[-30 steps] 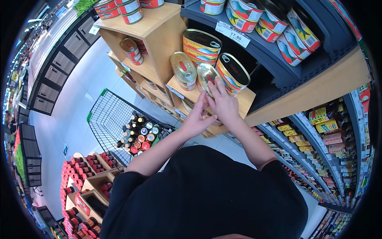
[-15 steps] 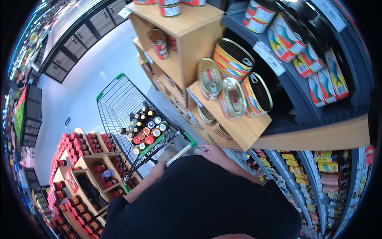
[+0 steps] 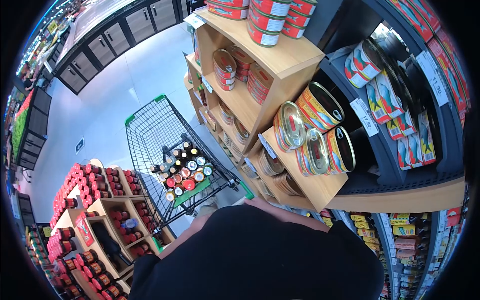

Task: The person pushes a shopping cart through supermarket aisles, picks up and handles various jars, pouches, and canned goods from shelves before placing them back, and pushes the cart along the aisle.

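Observation:
A shopping cart (image 3: pixel 146 127) with green corners stands in front of me, holding several bottles and jars (image 3: pixel 182 170) at its near end. My right hand (image 3: pixel 257 203) is closed on the cart handle beside its green end (image 3: pixel 246 190). At the handle's left part is my left hand (image 3: pixel 198 223), closed on it and partly covered by my black shirt (image 3: pixel 255 255). The shirt hides most of the fingers and the middle of the handle.
On the right, a wooden shelf unit (image 3: pixel 295 57) with oval fish tins (image 3: pixel 290 127) juts close to the cart. A display of red-lidded jars (image 3: pixel 95 267) stands on the left. Pale floor (image 3: pixel 100 117) runs ahead to dark cabinets (image 3: pixel 118 38).
The view has shifted, so the tins and shelves on the right appear lower and further right. My hands remain at the handle but are more hidden by my shirt.

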{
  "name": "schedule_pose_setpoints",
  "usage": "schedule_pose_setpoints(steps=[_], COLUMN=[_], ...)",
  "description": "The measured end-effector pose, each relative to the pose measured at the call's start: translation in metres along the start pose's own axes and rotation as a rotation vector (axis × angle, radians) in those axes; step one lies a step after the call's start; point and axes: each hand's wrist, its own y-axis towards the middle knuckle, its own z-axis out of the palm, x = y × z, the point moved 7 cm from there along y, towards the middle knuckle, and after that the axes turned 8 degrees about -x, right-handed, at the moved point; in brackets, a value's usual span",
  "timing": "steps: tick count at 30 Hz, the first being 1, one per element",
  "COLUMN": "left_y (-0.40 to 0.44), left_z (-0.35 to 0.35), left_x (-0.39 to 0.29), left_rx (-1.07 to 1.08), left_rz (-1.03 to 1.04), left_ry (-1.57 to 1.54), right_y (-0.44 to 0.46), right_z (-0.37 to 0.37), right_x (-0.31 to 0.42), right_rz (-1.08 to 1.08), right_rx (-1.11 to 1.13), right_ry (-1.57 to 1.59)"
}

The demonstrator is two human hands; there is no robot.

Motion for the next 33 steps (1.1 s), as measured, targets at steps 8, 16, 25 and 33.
schedule_pose_setpoints(steps=[8, 16, 25, 33], left_y=[0.026, 0.06, 0.085, 0.107], left_z=[-0.05, -0.1, -0.151, -0.191], left_x=[0.01, 0.031, 0.033, 0.031], left_rx=[0.03, -0.108, -0.179, -0.242], left_rz=[0.024, 0.063, 0.095, 0.101], left_ry=[0.139, 0.304, 0.374, 0.484], right_y=[0.031, 0.025, -0.047, -0.036], right_z=[-0.007, -0.033, -0.116, -0.15], right_x=[0.062, 0.139, 0.251, 0.389], right_rz=[-0.09, -0.174, -0.284, -0.613], right_rx=[-0.155, -0.313, -0.897, -1.176], right_ry=[-0.258, 0.09, -0.024, -0.396])
